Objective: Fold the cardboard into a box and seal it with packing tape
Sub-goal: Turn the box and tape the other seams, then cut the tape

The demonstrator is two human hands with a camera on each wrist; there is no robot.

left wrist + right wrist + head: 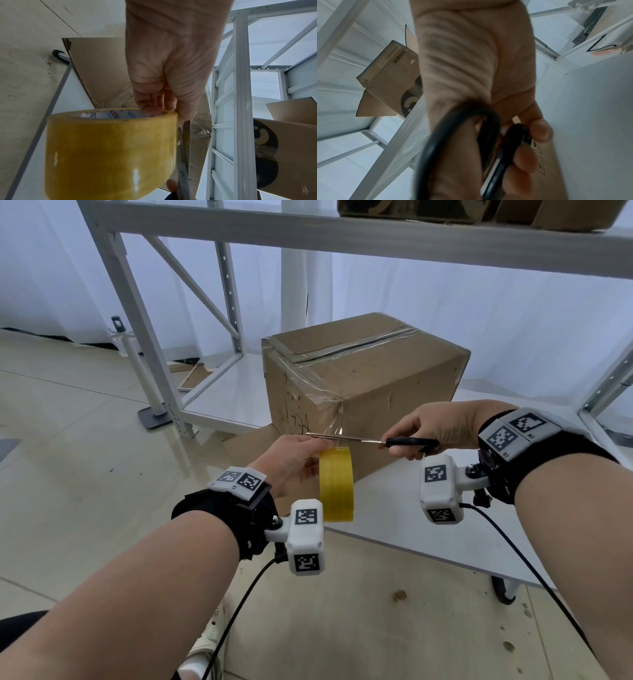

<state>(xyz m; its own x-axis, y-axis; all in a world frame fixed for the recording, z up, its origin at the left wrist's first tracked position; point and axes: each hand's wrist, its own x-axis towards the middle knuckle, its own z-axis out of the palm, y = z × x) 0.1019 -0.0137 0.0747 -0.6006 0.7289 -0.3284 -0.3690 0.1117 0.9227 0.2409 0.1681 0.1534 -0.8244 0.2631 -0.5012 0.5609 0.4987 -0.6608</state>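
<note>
A closed brown cardboard box [383, 378] stands on a white table [455, 529], with clear tape along its top seam and down its near corner. My left hand [294, 460] grips a yellow roll of packing tape [337, 484] just in front of the box; a clear strip runs from the roll up to the box corner. In the left wrist view my fingers reach into the core of the tape roll [109, 152]. My right hand [431, 429] holds black-handled scissors [373, 440], their blades lying across the strip just above the roll. The scissors' handles [488, 135] fill the right wrist view.
A flat sheet of cardboard [253, 440] lies under the box. White metal shelving [144, 313] stands behind and to the left, and more cardboard boxes [479, 210] sit on its upper shelf. Another rack [606, 402] is at the right. Tiled floor lies below.
</note>
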